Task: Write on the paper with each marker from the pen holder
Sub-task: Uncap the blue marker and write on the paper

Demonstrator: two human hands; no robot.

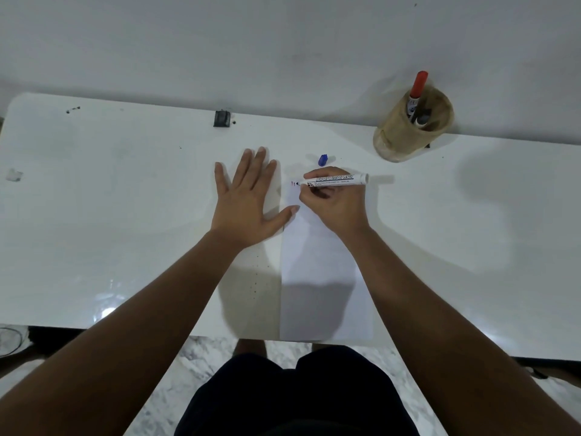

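White marker [336,180] in right hand [333,206]; tip marks on paper [323,278] too small to read.

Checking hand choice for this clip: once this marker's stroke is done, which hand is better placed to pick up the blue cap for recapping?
Left. The left hand lies flat and empty on the paper, while the right hand grips the marker. The blue cap lies just beyond both.

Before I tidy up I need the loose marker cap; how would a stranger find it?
Start at the tan pen holder at the far right of the white table. Look nearer and left, toward the right hand writing on the paper. The blue cap lies just beyond its knuckles, the only small blue thing there.
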